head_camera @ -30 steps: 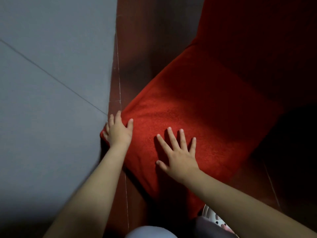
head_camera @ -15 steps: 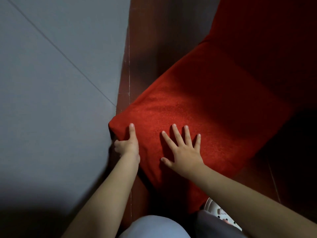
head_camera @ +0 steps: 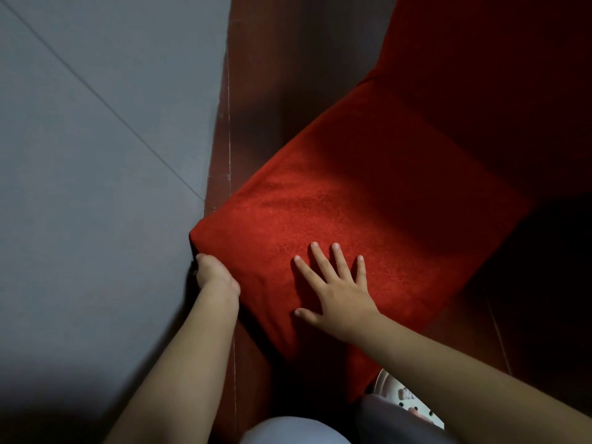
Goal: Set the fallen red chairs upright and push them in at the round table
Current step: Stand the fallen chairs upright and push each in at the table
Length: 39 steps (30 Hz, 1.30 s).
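A red fabric-covered chair [head_camera: 368,203] fills the middle and right of the head view, its seat facing me and its back rising dark at the upper right. My left hand [head_camera: 214,275] grips the seat's near left corner, with the fingers curled under the edge and hidden. Flat on the seat near its front edge lies my right hand [head_camera: 336,290], fingers spread and straight. The round table is not in view.
A grey tiled floor [head_camera: 96,187] covers the left half. A dark red-brown strip [head_camera: 256,91] runs along the chair's left side. My knees and a pale patterned shoe [head_camera: 407,395] show at the bottom edge.
My left hand slid from on top of the seat corner down to its edge and curled under it. The right hand stayed flat on the seat.
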Each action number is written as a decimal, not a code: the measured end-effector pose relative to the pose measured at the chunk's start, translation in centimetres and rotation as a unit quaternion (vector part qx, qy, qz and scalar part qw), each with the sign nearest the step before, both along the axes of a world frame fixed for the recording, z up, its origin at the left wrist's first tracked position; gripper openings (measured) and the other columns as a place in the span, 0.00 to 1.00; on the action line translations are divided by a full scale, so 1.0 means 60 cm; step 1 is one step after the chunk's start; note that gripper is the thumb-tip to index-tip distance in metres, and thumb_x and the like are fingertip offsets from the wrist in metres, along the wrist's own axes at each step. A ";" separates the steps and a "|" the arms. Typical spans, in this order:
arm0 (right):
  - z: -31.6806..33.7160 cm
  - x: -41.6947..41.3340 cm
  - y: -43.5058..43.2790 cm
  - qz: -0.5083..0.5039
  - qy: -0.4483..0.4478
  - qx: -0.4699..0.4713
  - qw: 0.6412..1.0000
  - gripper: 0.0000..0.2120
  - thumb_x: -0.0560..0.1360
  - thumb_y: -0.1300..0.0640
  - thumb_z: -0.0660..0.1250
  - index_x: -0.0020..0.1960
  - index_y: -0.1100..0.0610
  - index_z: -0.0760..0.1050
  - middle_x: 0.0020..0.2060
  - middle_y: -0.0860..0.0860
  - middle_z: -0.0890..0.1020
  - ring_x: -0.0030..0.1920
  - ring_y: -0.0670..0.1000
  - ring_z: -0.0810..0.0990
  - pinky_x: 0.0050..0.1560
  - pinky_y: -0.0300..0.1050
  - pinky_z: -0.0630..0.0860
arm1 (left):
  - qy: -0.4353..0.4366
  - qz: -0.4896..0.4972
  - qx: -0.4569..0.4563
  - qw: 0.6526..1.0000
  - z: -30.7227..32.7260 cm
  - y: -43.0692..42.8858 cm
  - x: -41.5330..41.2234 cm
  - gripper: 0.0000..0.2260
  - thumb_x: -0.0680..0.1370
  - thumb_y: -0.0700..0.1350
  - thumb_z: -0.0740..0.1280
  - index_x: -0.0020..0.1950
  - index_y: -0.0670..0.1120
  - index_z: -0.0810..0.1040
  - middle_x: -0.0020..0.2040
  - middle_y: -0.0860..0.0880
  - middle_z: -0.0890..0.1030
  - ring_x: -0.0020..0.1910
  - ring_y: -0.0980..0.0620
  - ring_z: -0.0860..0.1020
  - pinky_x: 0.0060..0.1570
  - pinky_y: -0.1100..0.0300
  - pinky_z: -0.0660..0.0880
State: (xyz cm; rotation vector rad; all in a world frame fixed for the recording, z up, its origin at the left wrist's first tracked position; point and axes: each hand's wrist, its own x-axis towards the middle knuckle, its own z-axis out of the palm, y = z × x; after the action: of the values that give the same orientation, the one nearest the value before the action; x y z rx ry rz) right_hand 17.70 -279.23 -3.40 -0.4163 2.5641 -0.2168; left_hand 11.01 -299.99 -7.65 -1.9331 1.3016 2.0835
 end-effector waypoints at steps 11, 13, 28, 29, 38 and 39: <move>0.007 0.003 -0.009 -0.020 -0.007 0.001 1.000 0.44 0.71 0.28 0.57 0.75 0.37 0.32 0.76 0.48 0.32 0.73 0.60 0.27 0.66 0.68 0.29 | 0.018 -0.037 -0.014 0.999 0.019 0.001 0.011 0.33 0.77 0.67 0.54 0.75 0.47 0.64 0.73 0.46 0.68 0.70 0.44 0.68 0.68 0.47 0.64; 0.013 0.006 -0.012 -0.023 0.000 0.008 1.000 0.46 0.70 0.27 0.57 0.75 0.38 0.32 0.76 0.49 0.31 0.72 0.60 0.25 0.65 0.69 0.28 | 0.018 -0.034 -0.024 0.999 0.021 0.002 0.011 0.32 0.77 0.67 0.56 0.74 0.48 0.65 0.72 0.46 0.70 0.68 0.44 0.70 0.65 0.47 0.67; 0.054 0.066 -0.101 0.033 0.079 0.057 0.995 0.58 0.68 0.38 0.70 0.73 0.45 0.24 0.71 0.51 0.23 0.69 0.68 0.23 0.62 0.76 0.27 | 0.019 -0.030 -0.046 0.998 0.090 0.031 0.026 0.23 0.74 0.68 0.58 0.43 0.47 0.74 0.41 0.49 0.79 0.38 0.49 0.79 0.44 0.56 0.76; 0.058 0.065 -0.102 0.029 0.082 0.052 0.995 0.58 0.69 0.39 0.70 0.73 0.44 0.23 0.71 0.51 0.23 0.69 0.68 0.23 0.62 0.75 0.27 | 0.026 -0.035 -0.046 0.998 0.099 0.029 0.025 0.23 0.74 0.67 0.58 0.42 0.48 0.73 0.40 0.50 0.79 0.37 0.50 0.79 0.42 0.56 0.75; 0.096 0.055 -0.071 0.004 0.097 0.029 0.995 0.63 0.67 0.46 0.72 0.68 0.48 0.16 0.68 0.51 0.19 0.65 0.69 0.19 0.61 0.70 0.22 | 0.105 -0.334 -0.404 0.845 0.145 0.026 0.080 0.23 0.75 0.55 0.65 0.63 0.40 0.71 0.62 0.39 0.73 0.61 0.40 0.73 0.64 0.55 0.67; 0.095 0.054 -0.065 0.000 0.096 0.036 0.995 0.61 0.68 0.47 0.71 0.68 0.49 0.17 0.69 0.52 0.21 0.65 0.69 0.20 0.60 0.69 0.21 | 0.188 -0.403 -0.521 0.729 0.149 0.022 0.093 0.27 0.74 0.55 0.65 0.68 0.40 0.68 0.66 0.39 0.69 0.66 0.41 0.69 0.67 0.54 0.63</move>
State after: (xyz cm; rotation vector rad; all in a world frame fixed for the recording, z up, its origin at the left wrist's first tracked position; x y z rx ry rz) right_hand 20.94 -283.12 2.33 -0.4280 2.7505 -0.0881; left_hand 16.62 -298.69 1.30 -0.5552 3.0836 1.3065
